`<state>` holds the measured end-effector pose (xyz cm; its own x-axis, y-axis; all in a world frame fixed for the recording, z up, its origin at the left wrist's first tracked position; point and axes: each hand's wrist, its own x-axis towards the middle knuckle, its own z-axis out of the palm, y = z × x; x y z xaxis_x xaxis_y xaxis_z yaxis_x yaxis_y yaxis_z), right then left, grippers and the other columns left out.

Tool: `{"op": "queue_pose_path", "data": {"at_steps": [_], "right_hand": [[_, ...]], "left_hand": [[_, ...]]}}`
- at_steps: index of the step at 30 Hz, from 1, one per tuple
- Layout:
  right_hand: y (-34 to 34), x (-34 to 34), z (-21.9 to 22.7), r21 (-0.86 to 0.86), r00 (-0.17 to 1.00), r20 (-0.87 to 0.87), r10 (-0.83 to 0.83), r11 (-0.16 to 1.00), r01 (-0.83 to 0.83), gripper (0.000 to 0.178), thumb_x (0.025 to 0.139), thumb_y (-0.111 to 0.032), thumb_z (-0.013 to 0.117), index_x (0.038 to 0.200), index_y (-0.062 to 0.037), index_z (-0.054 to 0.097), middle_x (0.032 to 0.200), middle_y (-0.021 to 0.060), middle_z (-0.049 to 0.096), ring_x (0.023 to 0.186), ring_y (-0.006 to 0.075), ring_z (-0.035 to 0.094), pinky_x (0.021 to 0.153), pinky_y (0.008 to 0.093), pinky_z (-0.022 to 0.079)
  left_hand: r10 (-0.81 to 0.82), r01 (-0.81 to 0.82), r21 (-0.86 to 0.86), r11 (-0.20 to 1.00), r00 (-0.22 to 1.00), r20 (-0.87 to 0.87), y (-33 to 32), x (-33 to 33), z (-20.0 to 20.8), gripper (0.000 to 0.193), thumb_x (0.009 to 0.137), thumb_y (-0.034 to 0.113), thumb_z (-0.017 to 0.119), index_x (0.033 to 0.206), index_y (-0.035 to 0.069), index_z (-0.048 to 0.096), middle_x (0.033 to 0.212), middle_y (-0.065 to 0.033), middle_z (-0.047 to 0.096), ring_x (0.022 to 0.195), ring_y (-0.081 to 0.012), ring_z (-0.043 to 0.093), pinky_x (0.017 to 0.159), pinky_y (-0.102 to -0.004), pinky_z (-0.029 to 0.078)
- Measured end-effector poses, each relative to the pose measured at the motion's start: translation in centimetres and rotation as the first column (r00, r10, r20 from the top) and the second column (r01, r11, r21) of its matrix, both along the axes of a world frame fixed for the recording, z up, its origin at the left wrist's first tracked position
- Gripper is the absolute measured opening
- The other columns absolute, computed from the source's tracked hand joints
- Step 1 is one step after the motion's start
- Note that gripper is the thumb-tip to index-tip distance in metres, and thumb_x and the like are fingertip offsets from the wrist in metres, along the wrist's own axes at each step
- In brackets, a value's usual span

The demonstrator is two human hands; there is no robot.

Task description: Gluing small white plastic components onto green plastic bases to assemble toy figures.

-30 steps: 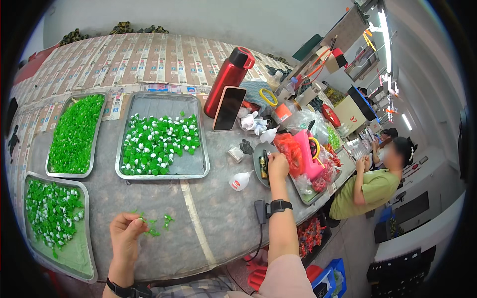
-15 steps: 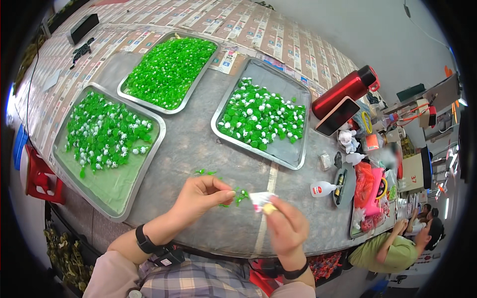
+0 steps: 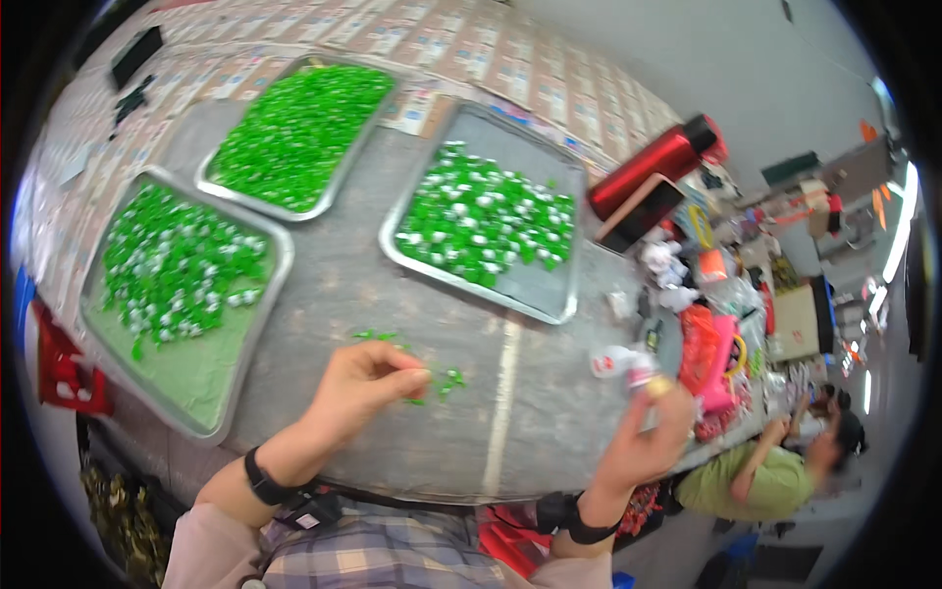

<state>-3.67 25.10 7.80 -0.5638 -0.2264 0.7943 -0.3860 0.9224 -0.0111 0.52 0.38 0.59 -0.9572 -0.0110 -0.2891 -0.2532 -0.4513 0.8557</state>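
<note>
Head view | bare table (image 3: 559,422) between our hands, its edge close to us; red bag (image 3: 699,344) crowds right | right hand (image 3: 646,434) clamped on small pale container (image 3: 642,370) near white bottle (image 3: 606,362), pale end away from us, long axis blurred | left hand (image 3: 358,390) pinched together by green pieces (image 3: 451,381), contents hidden

No lettering can be clearly read: blurred red print is seen on the white bottle (image 3: 616,359) below the red flask (image 3: 648,173), faint print on the bench covering (image 3: 432,49) left of it.
</note>
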Motion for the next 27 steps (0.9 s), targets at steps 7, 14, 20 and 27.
{"op": "queue_pose_path", "data": {"at_steps": [7,14,20,27], "right_hand": [[13.7,-4.9,-2.6,-0.196,0.853,0.246,-0.459,0.839,0.508,0.044,0.070,-0.010,0.061,0.109,-0.0010,0.042,0.109,0.0178,0.045,0.099,0.0279,0.045,0.082,0.0335,0.037],[1.6,-4.6,0.8,-0.516,0.937,0.332,0.108,0.852,0.084,0.024,0.073,-0.009,0.057,0.096,-0.0018,0.054,0.096,0.0130,0.054,0.086,0.0260,0.052,0.070,0.0339,0.043],[-4.9,-17.1,-5.5,-0.384,0.794,0.448,0.410,0.891,-0.243,0.023,0.076,-0.018,0.053,0.092,-0.0012,0.054,0.093,0.0149,0.054,0.089,0.0307,0.050,0.077,0.0351,0.038],[-5.5,-23.4,-11.4,-0.103,0.832,0.521,0.191,0.982,-0.161,0.043,0.079,-0.038,0.046,0.105,-0.0033,0.050,0.108,0.0212,0.046,0.101,0.0348,0.042,0.087,0.0410,0.031]], "left_hand": [[0.085,-0.084,0.067,0.994,0.996,-0.024,0.0,0.2,0.2,0.006,0.072,0.004,0.059,0.075,0.000,0.056,0.070,-0.0072,0.058,0.063,-0.0129,0.056,0.060,-0.0247,0.046],[0.089,-0.089,0.079,0.993,0.996,0.001,-0.3,0.1,0.0,0.006,0.073,0.004,0.059,0.075,0.000,0.056,0.070,-0.0075,0.058,0.063,-0.0129,0.056,0.060,-0.0256,0.047],[0.069,-0.065,0.097,0.993,0.997,-0.041,-0.7,0.2,-0.4,0.005,0.073,0.004,0.059,0.075,0.000,0.057,0.071,-0.0076,0.058,0.064,-0.0128,0.056,0.061,-0.0249,0.046],[0.023,-0.019,0.089,0.996,0.999,-0.045,-0.5,0.5,-0.1,0.007,0.072,0.004,0.060,0.077,0.000,0.057,0.072,-0.0073,0.059,0.065,-0.0128,0.056,0.062,-0.0240,0.046]]}}
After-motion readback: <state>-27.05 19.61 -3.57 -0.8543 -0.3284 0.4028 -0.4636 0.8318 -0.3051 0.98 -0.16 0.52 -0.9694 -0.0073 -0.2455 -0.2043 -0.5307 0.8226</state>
